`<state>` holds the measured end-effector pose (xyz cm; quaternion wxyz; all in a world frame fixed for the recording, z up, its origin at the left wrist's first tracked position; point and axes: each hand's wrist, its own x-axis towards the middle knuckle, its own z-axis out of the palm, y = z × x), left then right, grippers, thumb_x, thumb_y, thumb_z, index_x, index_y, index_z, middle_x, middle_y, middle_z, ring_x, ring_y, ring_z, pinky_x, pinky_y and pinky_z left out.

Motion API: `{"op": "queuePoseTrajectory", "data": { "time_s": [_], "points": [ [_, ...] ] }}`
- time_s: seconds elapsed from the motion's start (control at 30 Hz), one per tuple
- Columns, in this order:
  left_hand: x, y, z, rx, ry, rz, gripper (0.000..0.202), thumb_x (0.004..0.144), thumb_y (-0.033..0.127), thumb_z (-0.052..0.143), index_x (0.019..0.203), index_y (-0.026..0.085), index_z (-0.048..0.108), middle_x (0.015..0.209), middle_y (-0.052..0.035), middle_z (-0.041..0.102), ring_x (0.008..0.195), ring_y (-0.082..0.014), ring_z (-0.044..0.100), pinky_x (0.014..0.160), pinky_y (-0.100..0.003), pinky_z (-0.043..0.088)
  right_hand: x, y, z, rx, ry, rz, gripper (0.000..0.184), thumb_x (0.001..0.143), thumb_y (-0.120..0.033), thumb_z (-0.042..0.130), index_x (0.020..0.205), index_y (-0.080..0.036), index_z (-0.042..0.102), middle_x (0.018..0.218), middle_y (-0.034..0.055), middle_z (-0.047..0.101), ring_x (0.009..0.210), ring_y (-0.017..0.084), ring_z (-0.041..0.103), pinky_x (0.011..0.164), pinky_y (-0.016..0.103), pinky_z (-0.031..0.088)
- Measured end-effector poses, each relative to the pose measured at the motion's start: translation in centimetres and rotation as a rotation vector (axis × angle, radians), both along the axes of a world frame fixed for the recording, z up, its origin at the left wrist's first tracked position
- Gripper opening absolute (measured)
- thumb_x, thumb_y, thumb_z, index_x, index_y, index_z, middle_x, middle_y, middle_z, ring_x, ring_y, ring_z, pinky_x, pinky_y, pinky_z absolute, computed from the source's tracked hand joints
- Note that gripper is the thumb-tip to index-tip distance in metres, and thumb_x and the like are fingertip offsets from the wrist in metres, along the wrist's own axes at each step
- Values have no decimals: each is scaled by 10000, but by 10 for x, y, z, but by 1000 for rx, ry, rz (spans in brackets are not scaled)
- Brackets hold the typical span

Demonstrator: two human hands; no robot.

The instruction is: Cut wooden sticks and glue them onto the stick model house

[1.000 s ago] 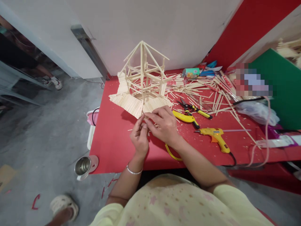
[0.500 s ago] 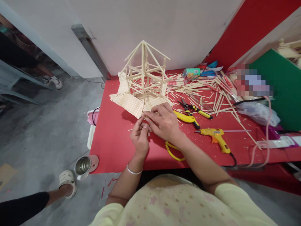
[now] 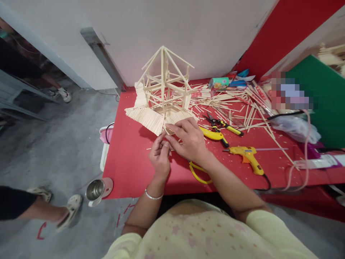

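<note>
A model pavilion of thin wooden sticks (image 3: 162, 77) stands upright on the red table, with an open peaked frame above and a slatted lower roof (image 3: 149, 118) around it. My left hand (image 3: 161, 156) is closed in a pinch just below the roof's near corner; whatever lies between its fingertips is too small to make out. My right hand (image 3: 190, 140) reaches over the front roof panel, thumb and index finger closed around its near edge beside the left fingertips. Part of that panel is hidden behind the right hand.
Right of my hands lie black-and-yellow pruning shears (image 3: 212, 126), a yellow-handled tool (image 3: 211, 133) and a yellow hot glue gun (image 3: 250, 156). Loose sticks (image 3: 250, 117) and a green can (image 3: 219, 83) are farther back. A metal cup (image 3: 97, 189) sits by the left edge; a person's foot (image 3: 70, 212) is nearby.
My right index finger has shifted slightly up onto the roof panel, away from the thumb. My left hand stays nearly still. The person at the left has stepped, and a second shoe shows.
</note>
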<state>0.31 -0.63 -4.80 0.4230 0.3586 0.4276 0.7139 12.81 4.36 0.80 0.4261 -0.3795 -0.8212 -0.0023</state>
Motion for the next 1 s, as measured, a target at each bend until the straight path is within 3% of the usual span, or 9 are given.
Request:
{"op": "queuePoseTrajectory", "data": {
  "time_s": [0.47, 1.0],
  "points": [
    [0, 0, 0, -8, 31, 6, 357, 915, 331, 696, 1255, 223, 719, 698, 9, 601, 556, -82, 514, 510, -194, 437, 1, -1, -1, -8, 4, 22, 226, 944, -263, 637, 1153, -253, 724, 993, 71, 642, 972, 237, 530, 853, 402, 480],
    [0, -2, 1, 1, 34, -1, 327, 922, 305, 682, 1238, 231, 724, 704, 2, 632, 560, -86, 535, 510, -191, 427, 2, -4, 1, -20, -31, 28, 226, 963, -228, 602, 1146, -227, 733, 1003, 77, 650, 995, 233, 524, 858, 390, 471]
  ]
}}
